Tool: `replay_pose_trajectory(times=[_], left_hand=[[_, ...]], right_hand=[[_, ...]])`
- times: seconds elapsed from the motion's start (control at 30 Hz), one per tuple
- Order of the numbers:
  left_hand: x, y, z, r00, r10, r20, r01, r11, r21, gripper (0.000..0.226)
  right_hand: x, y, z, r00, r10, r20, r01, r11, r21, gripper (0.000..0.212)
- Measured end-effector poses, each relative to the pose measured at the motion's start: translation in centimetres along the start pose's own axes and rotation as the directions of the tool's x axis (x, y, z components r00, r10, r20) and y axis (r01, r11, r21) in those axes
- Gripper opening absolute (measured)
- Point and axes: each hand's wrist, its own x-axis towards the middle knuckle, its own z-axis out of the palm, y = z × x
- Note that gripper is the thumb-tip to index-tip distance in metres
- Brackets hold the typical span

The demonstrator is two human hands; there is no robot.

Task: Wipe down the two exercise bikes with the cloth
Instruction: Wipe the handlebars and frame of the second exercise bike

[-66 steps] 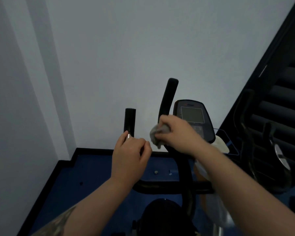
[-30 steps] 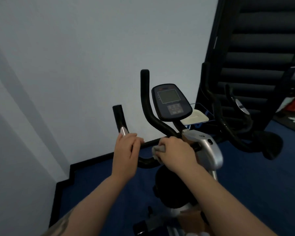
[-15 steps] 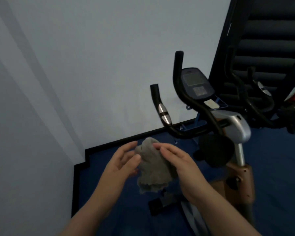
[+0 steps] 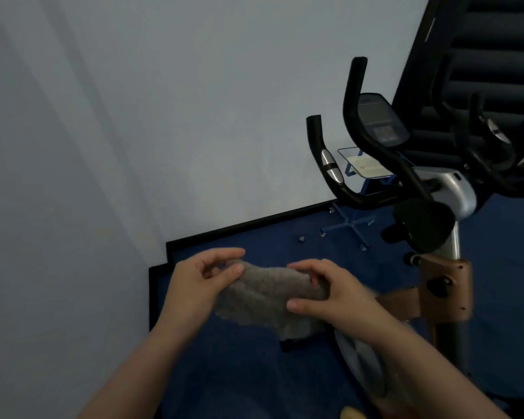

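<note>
While pinched by left hand [image 4: 200, 279] and right hand [image 4: 330, 294], grey cloth [image 4: 263, 297] lengthwise left-to-right, lower edge drooping.

Below your grip lies blue carpeted floor [image 4: 239, 373], edged by black skirting [image 4: 248, 226]. Right of your grip stands the exercise bike [image 4: 445, 285]; beyond it, a small blue stand [image 4: 350, 220].

Both hands [image 4: 194, 285] [image 4: 333, 294] hold a grey cloth [image 4: 263, 297] beside the bike [image 4: 448, 195].
</note>
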Motion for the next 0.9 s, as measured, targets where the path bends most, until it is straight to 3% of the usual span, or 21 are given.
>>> replay_pose_trajectory(times=[0.1, 0.17, 0.33, 0.37, 0.43, 0.5, 0.63, 0.77, 0.9], left_hand=[[0.1, 0.9, -1.2, 0.993, 0.036, 0.115, -0.039, 0.999, 0.026, 0.029], [-0.1, 1.6, -1.6, 0.969, 0.024, 0.247, -0.036, 0.998, 0.046, 0.027], [0.0, 2.8, -2.1, 0.896, 0.033, 0.443, -0.044, 0.999, 0.014, 0.025], [0.0, 2.9, -2.2, 0.876, 0.041, 0.481, -0.051, 0.999, 0.007, 0.022], [0.0, 3.0, -2.3, 0.842, 0.053, 0.537, -0.072, 0.997, 0.015, 0.018], [-0.1, 2.8, -2.4, 0.835, 0.051, 0.547, -0.084, 0.996, 0.036, 0.018], [-0.2, 2.5, -3.6, 0.848, 0.055, 0.528, -0.084, 0.996, 0.032, 0.017], [-0.2, 2.5, -5.1, 0.864, 0.036, 0.502, -0.081, 0.994, 0.069, 0.02], [-0.4, 2.4, -6.0, 0.847, 0.032, 0.53, -0.155, 0.97, 0.189, 0.02]], right_hand=[[-0.2, 0.1, 0.2, 0.993, 0.026, 0.117, -0.013, 0.994, -0.111, 0.036], [0.2, -0.2, 0.7, 0.995, 0.007, 0.104, 0.011, 0.984, -0.179, 0.031], [1.1, -1.8, 3.7, 0.982, -0.049, 0.183, 0.114, 0.925, -0.363, 0.07], [1.4, -2.1, 4.2, 0.972, -0.077, 0.223, 0.153, 0.925, -0.347, 0.073], [1.9, -2.8, 5.1, 0.93, -0.162, 0.331, 0.22, 0.965, -0.146, 0.068], [2.4, -3.1, 5.9, 0.883, -0.178, 0.433, 0.173, 0.984, 0.053, 0.054], [2.8, -2.9, 6.5, 0.833, -0.216, 0.509, 0.144, 0.974, 0.177, 0.023], [2.6, -2.0, 6.2, 0.827, -0.231, 0.513, 0.061, 0.943, 0.327, 0.009], [2.6, -1.9, 5.0, 0.891, -0.262, 0.37, 0.109, 0.916, 0.386, 0.011]])
